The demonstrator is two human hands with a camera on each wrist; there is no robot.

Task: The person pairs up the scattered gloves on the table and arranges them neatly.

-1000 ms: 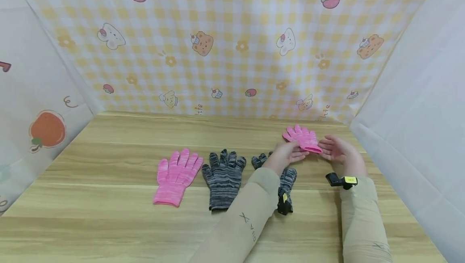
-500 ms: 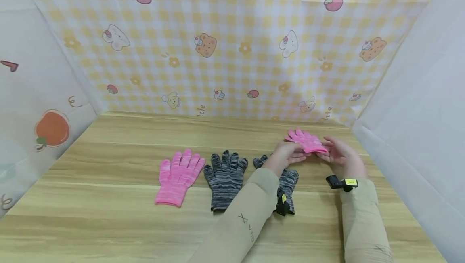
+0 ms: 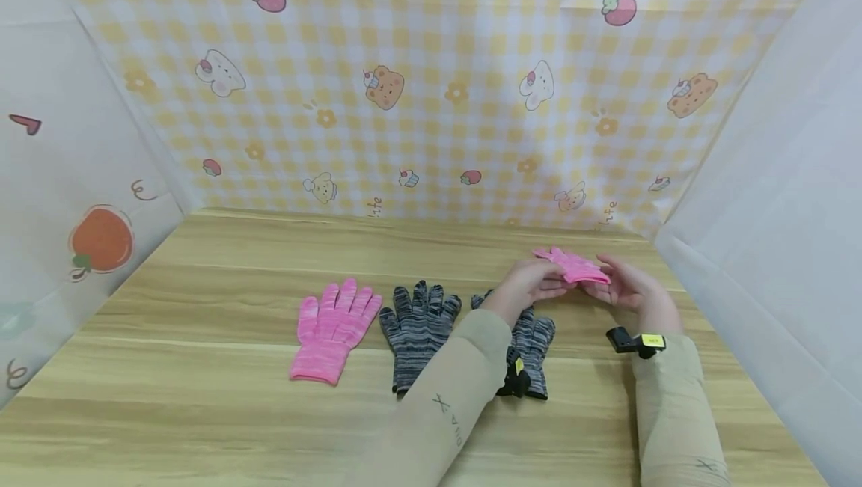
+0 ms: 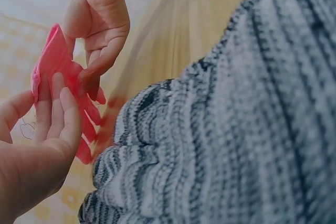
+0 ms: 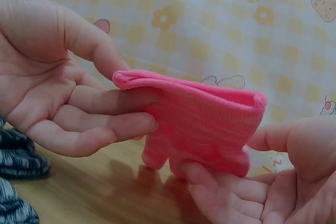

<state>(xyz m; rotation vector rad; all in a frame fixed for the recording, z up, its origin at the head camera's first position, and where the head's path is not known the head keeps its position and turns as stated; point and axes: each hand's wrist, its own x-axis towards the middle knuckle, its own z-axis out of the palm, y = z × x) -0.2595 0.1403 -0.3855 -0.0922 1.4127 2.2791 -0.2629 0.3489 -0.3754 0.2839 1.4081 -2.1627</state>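
Both hands hold a pink knit glove (image 3: 578,266) above the far right of the table. My left hand (image 3: 528,283) pinches one side of its cuff, thumb at the hem and fingers along the knit. On the opposite side, my right hand (image 5: 273,182) has its fingers beneath the glove and its thumb at the edge. The cuff faces me, a narrow gap showing along its rim in the right wrist view, and the glove's fingers point away. Under my left forearm lies a grey-black striped glove (image 3: 536,345), partly hidden, which looms large in the left wrist view.
Left of my arm, another grey-black glove (image 3: 419,330) lies flat, partly covered by the sleeve. Beside it is a second pink glove (image 3: 335,331), fingers pointing away. The wooden table (image 3: 202,427) ends at a checked cloth backdrop (image 3: 431,135), with white cloth on both sides.
The held pink glove has shifted slightly right and tipped, so its fingers look foreshortened. My right hand has closed in from beside the cuff to hold its right side. The head view has shifted slightly.
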